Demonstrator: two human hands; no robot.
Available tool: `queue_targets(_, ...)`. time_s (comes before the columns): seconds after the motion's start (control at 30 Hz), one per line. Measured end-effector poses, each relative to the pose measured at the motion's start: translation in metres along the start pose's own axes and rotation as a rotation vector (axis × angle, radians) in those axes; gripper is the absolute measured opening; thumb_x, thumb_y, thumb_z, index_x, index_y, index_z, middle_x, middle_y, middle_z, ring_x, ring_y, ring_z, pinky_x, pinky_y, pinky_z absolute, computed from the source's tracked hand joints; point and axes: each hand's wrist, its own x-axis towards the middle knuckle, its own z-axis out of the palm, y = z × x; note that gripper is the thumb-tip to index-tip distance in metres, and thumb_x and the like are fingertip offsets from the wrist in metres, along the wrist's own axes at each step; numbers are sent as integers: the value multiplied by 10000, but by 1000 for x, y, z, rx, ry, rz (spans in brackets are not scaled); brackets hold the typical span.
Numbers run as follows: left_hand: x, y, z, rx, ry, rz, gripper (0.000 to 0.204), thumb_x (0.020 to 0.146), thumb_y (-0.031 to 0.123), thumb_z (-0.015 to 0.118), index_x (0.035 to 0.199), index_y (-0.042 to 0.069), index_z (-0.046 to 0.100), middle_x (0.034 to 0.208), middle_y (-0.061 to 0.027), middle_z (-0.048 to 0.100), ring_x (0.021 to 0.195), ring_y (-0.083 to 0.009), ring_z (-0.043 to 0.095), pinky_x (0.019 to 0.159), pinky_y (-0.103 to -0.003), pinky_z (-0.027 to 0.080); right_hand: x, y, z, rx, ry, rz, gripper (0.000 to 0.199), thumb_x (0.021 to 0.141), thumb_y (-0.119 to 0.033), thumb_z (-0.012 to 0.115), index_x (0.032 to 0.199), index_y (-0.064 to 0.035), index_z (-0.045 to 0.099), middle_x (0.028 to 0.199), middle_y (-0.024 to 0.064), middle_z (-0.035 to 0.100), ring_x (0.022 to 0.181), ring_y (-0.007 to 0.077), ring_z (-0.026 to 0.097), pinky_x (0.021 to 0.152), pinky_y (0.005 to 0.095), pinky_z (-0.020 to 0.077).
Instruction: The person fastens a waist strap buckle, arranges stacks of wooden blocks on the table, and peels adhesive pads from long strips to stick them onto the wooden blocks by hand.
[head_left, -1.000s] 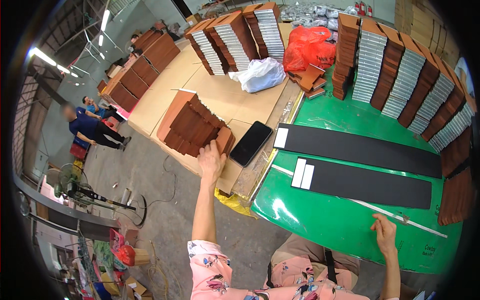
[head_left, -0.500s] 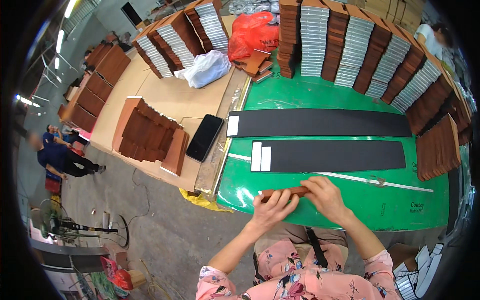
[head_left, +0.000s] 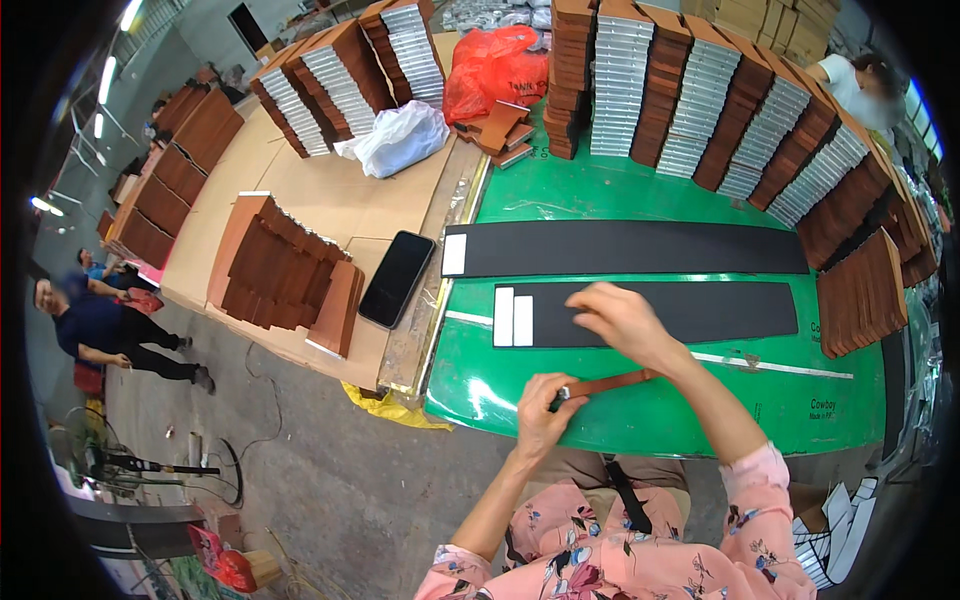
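Note:
My left hand [head_left: 543, 412] is closed on one end of a slim brown leather-like piece [head_left: 615, 382], held edge-up near the front of the green table mat [head_left: 640, 420]. A silvery bit and something dark show at the gripped end. The piece's other end passes behind my right wrist. My right hand [head_left: 628, 322] is off the piece, over the lower black strip [head_left: 700, 310], its thumb and forefinger a little apart with nothing visible between them. Left of those fingers, two white labels [head_left: 514, 317] lie on that strip. Another white label [head_left: 455, 254] lies on the upper black strip [head_left: 630, 247].
Tall stacks of brown pieces [head_left: 675, 95] with silvery ends curve along the back and right. A shorter brown stack [head_left: 280, 265] and a black phone [head_left: 397, 279] rest on the cardboard at left. Behind are a white bag [head_left: 405, 138] and red bag [head_left: 495, 75]. Other people stand farther off.
My right hand has let go of the brown piece and moved up and left over the lower black strip. My left hand keeps the piece, now turned more edge-up.

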Motion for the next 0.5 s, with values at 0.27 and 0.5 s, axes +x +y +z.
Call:
queue_targets(0.27, 2, -6, 0, -14, -9, 108, 377, 576, 52, 788, 908, 45, 611, 860, -89, 619, 786, -251, 569, 701, -334, 422, 75, 29, 81, -459, -130, -101, 140, 697, -65, 665, 784, 11, 586, 797, 147, 572, 761, 296, 609, 669, 381, 520)
queue_targets(0.5, 3, -8, -4, -46, -5, 96, 351, 599, 61, 775, 907, 48, 607, 851, -88, 617, 783, -253, 574, 689, -338, 421, 77, 29, 92, -693, -148, -309, 72, 639, -8, 591, 709, 6, 585, 699, 130, 561, 683, 267, 610, 589, 353, 536)
